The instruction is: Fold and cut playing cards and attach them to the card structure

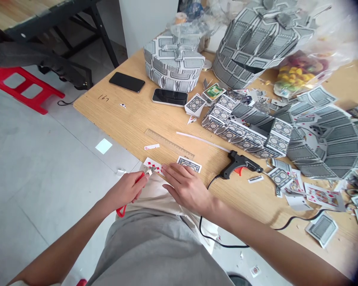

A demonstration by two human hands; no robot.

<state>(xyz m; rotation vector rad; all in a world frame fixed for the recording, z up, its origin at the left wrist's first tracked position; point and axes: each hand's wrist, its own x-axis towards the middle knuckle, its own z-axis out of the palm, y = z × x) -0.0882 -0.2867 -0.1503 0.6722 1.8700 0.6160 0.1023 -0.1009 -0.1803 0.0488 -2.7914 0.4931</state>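
In my left hand (130, 188) is a red-handled utility knife (121, 211), with the fingers closed round its handle. Its metal tip is over a playing card with red diamonds (150, 163) at the table's near edge. My right hand (185, 184) lies flat, fingers stretched out, the fingertips on the right part of that card and hiding it. Just beyond them is a face-down patterned card (189, 163), partly covered by the hand. A narrow cut card strip (152, 147) and a clear ruler (170, 143) lie farther in.
A black hot glue gun (237, 164) with a white glue stick (201, 140) lies right of my hands; its cord (200, 226) hangs off the edge. Two phones (127, 82), loose cards and folded-card structures (174, 65) stand farther back. A round card piece (337, 143) is at the right.
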